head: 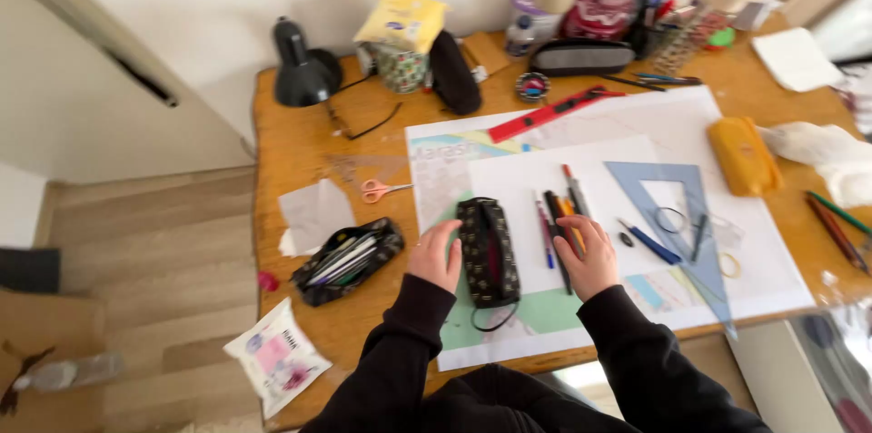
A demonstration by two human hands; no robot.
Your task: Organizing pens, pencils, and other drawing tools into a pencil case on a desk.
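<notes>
Near left edge of tabletop [300, 138]: tissue pack [275, 356], then an open black pouch [348, 260] full of pens. Left hand [437, 256] rests loosely open, fingers flat against the left side of the dark pencil case [488, 251], not gripping it. Case lies between both hands, long axis running near to far, on the large paper sheet [690, 138]. Right hand [589, 256] is spread open, palm down over the loose pens [563, 215] just right of the case; cannot tell if it pinches one. Left hand is nearer the case. Further right: blue set square [668, 183], yellow case [743, 156].
</notes>
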